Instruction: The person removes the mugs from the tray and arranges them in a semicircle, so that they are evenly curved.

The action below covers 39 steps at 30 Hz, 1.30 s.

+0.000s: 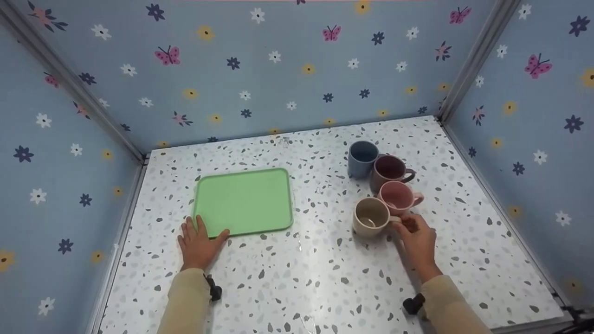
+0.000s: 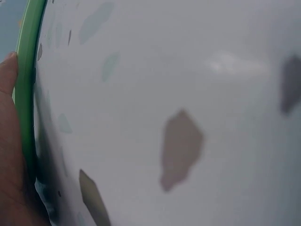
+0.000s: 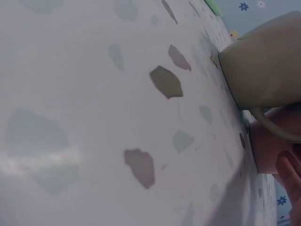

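Observation:
A light green tray (image 1: 243,202) lies flat at the left of the table. My left hand (image 1: 197,243) rests with spread, straight fingers over its near-left corner; the tray's green rim (image 2: 29,94) also shows beside that hand in the left wrist view. On the right, my right hand (image 1: 417,241) pinches the handle of a beige mug (image 1: 370,217), which stands upright. The handle (image 3: 273,127) and fingertips appear at the right edge of the right wrist view. Right behind the beige mug is a pink mug (image 1: 397,197), its handle pointing right.
Beyond the pink mug stand a dark maroon mug (image 1: 389,172) and a blue mug (image 1: 362,158), all bunched together. The speckled white table (image 1: 297,287) is enclosed by blue walls (image 1: 278,69) patterned with flowers and butterflies.

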### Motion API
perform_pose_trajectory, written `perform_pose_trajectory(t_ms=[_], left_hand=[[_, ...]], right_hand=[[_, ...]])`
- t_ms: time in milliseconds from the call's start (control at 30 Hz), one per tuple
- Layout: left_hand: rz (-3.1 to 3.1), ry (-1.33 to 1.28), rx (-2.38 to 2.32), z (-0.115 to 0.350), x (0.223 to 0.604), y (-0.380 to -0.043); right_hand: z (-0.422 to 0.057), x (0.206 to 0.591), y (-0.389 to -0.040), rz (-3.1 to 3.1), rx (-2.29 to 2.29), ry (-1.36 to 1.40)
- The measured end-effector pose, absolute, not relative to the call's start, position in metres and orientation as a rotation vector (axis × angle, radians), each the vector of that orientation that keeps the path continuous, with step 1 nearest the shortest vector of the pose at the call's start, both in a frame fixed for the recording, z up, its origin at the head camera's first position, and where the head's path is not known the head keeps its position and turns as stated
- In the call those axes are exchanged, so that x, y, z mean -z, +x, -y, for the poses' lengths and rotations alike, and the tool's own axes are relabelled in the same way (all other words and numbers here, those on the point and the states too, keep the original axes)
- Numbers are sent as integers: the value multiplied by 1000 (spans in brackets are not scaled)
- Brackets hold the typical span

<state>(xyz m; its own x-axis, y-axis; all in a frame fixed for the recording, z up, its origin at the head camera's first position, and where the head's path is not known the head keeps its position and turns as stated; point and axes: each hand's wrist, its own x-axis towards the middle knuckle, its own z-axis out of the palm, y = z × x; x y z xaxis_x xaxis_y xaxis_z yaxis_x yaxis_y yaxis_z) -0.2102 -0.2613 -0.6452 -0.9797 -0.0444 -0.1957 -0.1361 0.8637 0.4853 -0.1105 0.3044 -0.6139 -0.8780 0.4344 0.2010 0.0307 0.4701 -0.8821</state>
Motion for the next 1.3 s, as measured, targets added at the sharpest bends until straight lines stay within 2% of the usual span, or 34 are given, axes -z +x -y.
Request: perform_pose_trajectory(t_ms=[233,1100,1300], left_hand=[[-2861,-128,-767,260,645,-212],[-2903,-163,-775,256,656,-206],[-2905,-192,-752,255,652,-202]], right_hand=[[-307,613,-112,2380,-1344,-486],[-306,617,-115,2414,-1374,-563],[-311,618,-114,2458,-1193,-451]])
